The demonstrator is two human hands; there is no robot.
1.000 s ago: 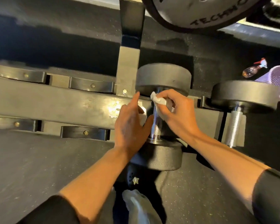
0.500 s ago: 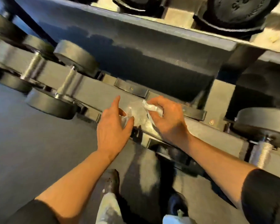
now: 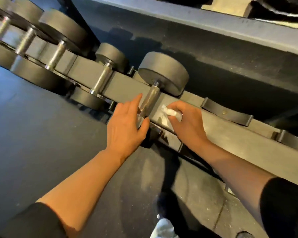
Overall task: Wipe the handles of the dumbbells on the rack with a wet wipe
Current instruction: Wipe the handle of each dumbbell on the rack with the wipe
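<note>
Right hand (image 3: 187,124) pinches the balled wipe (image 3: 169,112), resting on the rack (image 3: 230,134) rail just at 3 o'clock of the handle (image 3: 149,100). Left hand (image 3: 126,124) has fingers straight, touching the dumbbell's (image 3: 163,73) near end, gripping nothing. To do it well: steady the near head, wrap wipe round the knurling, stroke end to end, rotate. More dumbbells sit toward 10 o'clock. No readable writing.
</note>
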